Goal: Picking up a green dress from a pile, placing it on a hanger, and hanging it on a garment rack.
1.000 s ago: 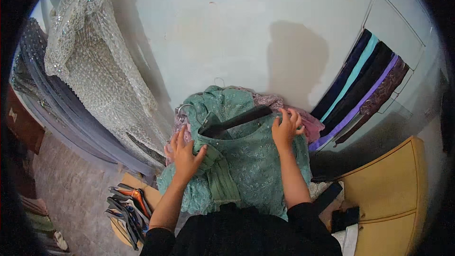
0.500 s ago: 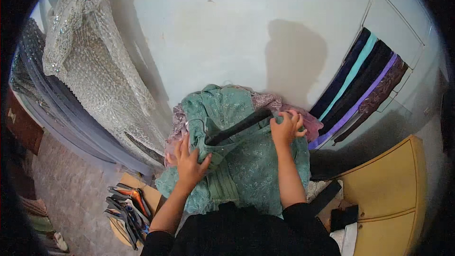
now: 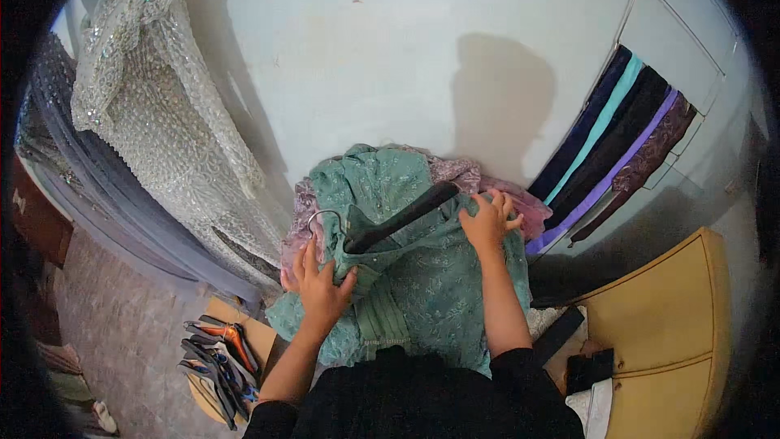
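Holding green garment [image 3: 443, 297], both hands [image 3: 324, 297] partly curled

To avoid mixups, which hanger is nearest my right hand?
The black hanger at the neckline of the green garment, one end beside your right hand; the piled hangers lie farther left.

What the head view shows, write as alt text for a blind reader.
The left hand and right hand touch opposite sides of a green embroidered fabric garment at its neckline, where a black hanger shows. At left is a white beaded gown; at right hang long multicoloured cloths.
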The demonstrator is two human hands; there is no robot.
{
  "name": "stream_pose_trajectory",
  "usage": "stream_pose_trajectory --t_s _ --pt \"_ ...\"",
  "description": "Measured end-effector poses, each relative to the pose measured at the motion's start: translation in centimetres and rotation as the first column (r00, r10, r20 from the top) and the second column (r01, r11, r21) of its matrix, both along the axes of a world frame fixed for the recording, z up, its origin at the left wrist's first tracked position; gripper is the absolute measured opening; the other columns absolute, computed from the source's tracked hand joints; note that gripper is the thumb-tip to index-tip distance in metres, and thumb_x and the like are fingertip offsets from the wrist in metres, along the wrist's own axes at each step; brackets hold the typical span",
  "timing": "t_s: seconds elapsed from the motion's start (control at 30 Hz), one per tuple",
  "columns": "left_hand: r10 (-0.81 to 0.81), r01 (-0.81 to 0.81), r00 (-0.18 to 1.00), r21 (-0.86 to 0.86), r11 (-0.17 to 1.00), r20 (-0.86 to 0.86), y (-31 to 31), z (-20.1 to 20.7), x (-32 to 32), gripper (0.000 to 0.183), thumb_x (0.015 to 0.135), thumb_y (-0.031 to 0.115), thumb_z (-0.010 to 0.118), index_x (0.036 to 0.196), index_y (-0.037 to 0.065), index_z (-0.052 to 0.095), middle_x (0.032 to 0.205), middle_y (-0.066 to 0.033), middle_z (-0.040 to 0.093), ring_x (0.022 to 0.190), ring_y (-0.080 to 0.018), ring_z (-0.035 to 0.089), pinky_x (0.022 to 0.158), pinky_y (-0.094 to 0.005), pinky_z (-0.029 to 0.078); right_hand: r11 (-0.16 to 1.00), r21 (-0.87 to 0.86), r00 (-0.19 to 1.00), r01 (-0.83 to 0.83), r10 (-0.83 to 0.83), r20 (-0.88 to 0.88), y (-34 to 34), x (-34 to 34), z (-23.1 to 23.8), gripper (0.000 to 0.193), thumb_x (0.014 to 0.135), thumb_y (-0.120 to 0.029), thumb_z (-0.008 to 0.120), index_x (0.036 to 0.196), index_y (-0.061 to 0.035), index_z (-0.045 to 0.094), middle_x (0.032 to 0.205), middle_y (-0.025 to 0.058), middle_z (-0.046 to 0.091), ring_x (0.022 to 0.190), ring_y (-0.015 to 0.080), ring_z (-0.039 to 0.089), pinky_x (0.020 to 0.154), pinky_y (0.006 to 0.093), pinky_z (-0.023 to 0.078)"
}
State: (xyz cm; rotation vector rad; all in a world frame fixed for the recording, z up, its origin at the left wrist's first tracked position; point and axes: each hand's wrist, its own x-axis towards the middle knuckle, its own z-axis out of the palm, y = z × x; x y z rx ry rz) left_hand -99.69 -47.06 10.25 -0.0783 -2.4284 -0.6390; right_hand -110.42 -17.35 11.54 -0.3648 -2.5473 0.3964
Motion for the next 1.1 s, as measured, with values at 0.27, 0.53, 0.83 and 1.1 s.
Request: stream_pose_trajectory --t_s 0.27,0.53,0.83,1.1 --pt "0.014 -0.012 0.999 -0.046 0.999 0.038 -0.1 -0.8 0.5 0.036 0.065 0.035 0.072 0.079 0.002 0.064 0.141 -0.0116 0.033 0.126 -0.0341 0.028 0.096 -0.0613 0.012 0.999 -0.027 0.994 0.039 -0.042 -0.098 0.0 0.1 -1.2 0.015 0.075 -0.027 0.068 0.086 -0.0167 0.069 0.119 0.0002 0.049 0.123 0.0260 0.032 0.092 0.0673 0.010" --pt "-0.115 0.121 0.986 -0.041 0.992 0.123 -0.8 -0.9 0.8 0.034 0.067 0.033 0.072 0.075 0.001 0.062 0.142 -0.0132 0.031 0.125 -0.0356 0.029 0.098 -0.0582 0.011 0.977 -0.185 0.951 -0.109 0.048 -0.304 1.4 1.0 0.2 0.016 0.079 -0.030 0.065 0.086 -0.0161 0.069 0.115 -0.0009 0.052 0.119 0.0259 0.036 0.095 0.0585 0.019" --pt "-0.310 0.320 0.944 -0.090 0.943 0.111 -2.2 1.1 0.1 0.033 0.068 0.033 0.073 0.079 0.003 0.063 0.142 -0.0142 0.031 0.124 -0.0349 0.031 0.097 -0.0584 0.015 0.927 -0.133 0.898 -0.351 0.293 -0.329 4.2 3.9 1.8 0.014 0.077 -0.022 0.067 0.085 -0.0110 0.069 0.113 0.0035 0.053 0.115 0.0281 0.038 0.097 0.0450 0.025" --pt "-0.384 0.395 0.916 -0.093 0.914 0.118 -3.0 2.0 -0.6 0.032 0.068 0.030 0.073 0.080 0.002 0.062 0.142 -0.0143 0.031 0.123 -0.0365 0.031 0.099 -0.0558 0.016 0.946 -0.102 0.927 -0.308 0.274 -0.255 3.7 5.8 3.6 0.014 0.077 -0.023 0.067 0.085 -0.0120 0.070 0.113 0.0027 0.055 0.112 0.0266 0.042 0.096 0.0413 0.028"
